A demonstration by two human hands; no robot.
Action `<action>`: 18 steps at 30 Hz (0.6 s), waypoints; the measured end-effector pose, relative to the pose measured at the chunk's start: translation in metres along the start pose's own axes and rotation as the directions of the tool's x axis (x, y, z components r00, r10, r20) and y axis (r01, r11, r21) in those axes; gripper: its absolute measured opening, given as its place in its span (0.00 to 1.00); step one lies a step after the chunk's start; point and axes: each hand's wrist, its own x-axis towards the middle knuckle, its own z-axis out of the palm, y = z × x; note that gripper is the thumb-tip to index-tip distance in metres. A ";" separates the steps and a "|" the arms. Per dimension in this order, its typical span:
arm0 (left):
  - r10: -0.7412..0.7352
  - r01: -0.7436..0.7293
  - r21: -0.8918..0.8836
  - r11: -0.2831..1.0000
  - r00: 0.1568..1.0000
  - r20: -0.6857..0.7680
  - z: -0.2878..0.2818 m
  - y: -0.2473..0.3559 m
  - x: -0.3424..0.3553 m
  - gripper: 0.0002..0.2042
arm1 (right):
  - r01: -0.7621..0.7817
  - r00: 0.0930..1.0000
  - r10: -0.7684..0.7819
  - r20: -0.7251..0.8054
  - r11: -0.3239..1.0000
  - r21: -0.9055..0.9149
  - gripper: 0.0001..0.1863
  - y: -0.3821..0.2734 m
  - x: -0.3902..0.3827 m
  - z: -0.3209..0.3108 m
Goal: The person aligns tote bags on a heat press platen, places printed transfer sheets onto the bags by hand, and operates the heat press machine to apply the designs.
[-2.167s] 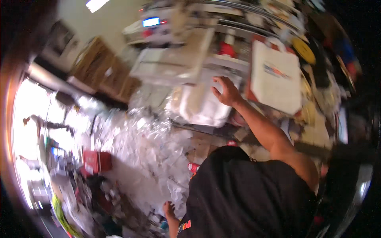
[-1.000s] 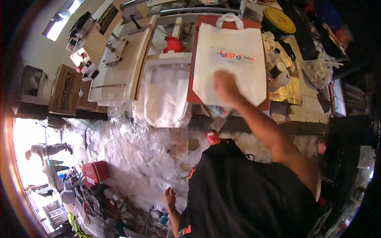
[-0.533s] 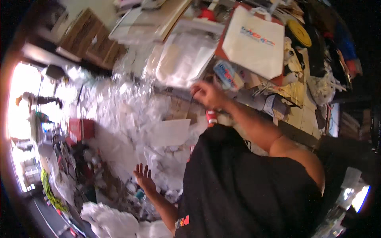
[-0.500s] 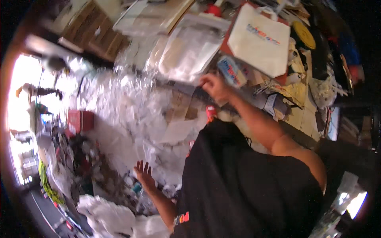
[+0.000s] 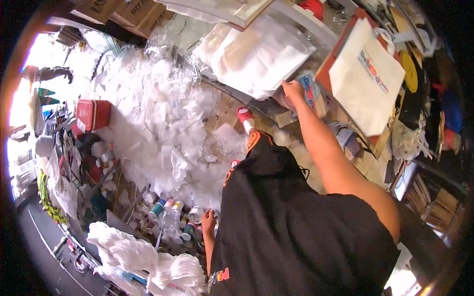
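Note:
My right hand (image 5: 293, 92) reaches out to the cluttered table edge and grips a small blue and white packet (image 5: 308, 89). Just left of it lies a pile of folded white bags (image 5: 256, 56). To its right a white tote bag with a coloured print (image 5: 366, 78) lies flat on a red board. My left hand (image 5: 209, 222) hangs low beside my black shirt, fingers loosely apart, holding nothing, next to several small bottles and jars (image 5: 173, 213) on the floor.
A big heap of white scraps and clear plastic (image 5: 148, 118) covers the floor at left. A red box (image 5: 93, 114) sits beside it. White cloth bundles (image 5: 143, 259) lie at bottom left. Cardboard boxes (image 5: 123, 7) stand at the top. A yellow disc (image 5: 409, 71) lies at right.
My view has swung left and down toward the floor. My right hand left the white tote bag, moved left and took hold of the blue packet. My left hand dropped near the bottles.

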 end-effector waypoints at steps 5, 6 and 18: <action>-0.002 0.002 0.011 1.000 0.998 -0.063 0.012 0.063 -0.013 0.22 | -0.262 0.963 0.269 0.028 0.954 -0.148 0.37 -0.013 0.077 0.057; 0.037 -0.031 0.050 0.998 0.992 -0.123 0.020 0.117 -0.017 0.22 | -0.369 0.927 0.372 0.059 0.928 -0.053 0.33 -0.020 0.076 0.049; 0.003 0.013 0.119 0.993 0.990 -0.140 0.058 0.181 0.005 0.24 | -0.453 0.890 0.361 0.280 0.774 0.442 0.15 0.020 0.095 0.070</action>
